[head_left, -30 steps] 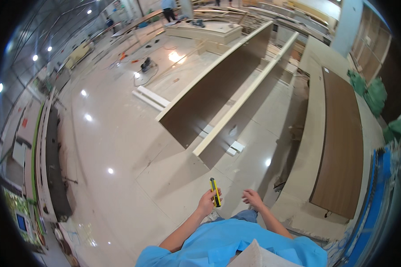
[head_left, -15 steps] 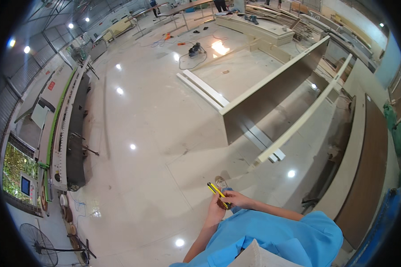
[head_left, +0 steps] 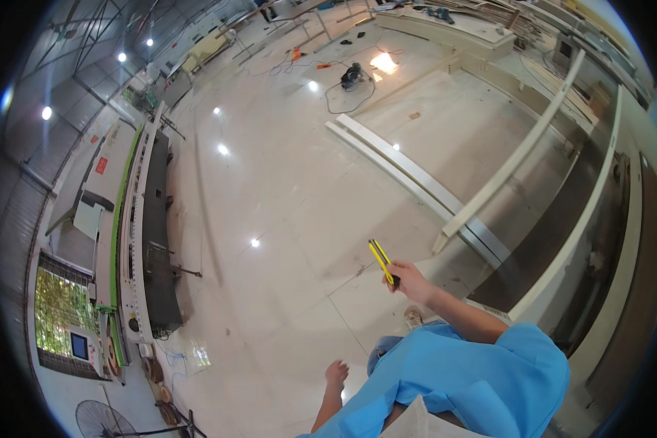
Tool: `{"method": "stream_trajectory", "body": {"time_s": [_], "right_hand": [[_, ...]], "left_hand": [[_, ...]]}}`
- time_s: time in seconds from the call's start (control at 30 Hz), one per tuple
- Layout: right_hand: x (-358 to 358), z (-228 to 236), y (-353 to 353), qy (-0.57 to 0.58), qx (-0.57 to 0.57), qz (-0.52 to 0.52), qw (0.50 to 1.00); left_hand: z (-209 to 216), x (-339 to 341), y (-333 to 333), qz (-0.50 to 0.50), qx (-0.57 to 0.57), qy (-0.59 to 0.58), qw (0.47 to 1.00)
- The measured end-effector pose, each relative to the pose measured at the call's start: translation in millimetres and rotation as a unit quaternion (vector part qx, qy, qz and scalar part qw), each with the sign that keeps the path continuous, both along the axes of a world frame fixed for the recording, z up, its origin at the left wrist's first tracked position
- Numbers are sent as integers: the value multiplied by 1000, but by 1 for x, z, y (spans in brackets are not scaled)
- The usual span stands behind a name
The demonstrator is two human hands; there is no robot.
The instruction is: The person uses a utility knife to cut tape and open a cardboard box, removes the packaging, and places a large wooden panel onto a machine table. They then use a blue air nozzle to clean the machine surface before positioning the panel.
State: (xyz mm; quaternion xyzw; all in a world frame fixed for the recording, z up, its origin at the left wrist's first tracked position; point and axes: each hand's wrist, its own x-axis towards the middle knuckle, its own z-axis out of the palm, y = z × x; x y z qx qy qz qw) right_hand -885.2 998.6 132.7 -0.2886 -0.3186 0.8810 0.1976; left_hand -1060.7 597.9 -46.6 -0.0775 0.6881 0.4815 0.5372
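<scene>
My right hand (head_left: 410, 282) is closed around a slim yellow-and-black utility knife (head_left: 381, 263). The knife points up and to the left, over the pale tiled floor, and touches nothing but the hand. Whether its blade is out is too small to tell. Lower down and to the left, my left hand (head_left: 336, 373) hangs beside my body, apart from the knife, its fingers loosely bent with nothing seen in them.
To the right, long pale-edged boards (head_left: 518, 164) stand across two white bars (head_left: 416, 182) on the floor. A long machine (head_left: 160, 248) lines the left side, with a fan (head_left: 104, 420) nearby. A black power tool (head_left: 352, 76) with a cable lies farther off.
My hands have parted. The left let go of the knife and dropped to the lower left; the right carried the knife forward and up. The whole view has shifted too.
</scene>
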Motion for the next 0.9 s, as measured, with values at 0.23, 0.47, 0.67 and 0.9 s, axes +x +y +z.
{"method": "stream_trajectory", "body": {"time_s": [0.23,0.47,0.67,0.9], "right_hand": [[-145,-38,89,-13,96,146,984],[-161,-254,168,-552,139,257,781],[-121,-265,214,-595,7,27,803],[-250,-277,259,-560,7,-173,810]], "left_hand": [[-59,-24,-95,-335,-268,185,884],[-91,-122,32,-253,-232,196,919],[-63,-348,219,110,-102,-30,988],[-10,-628,478,-13,11,119,993]]}}
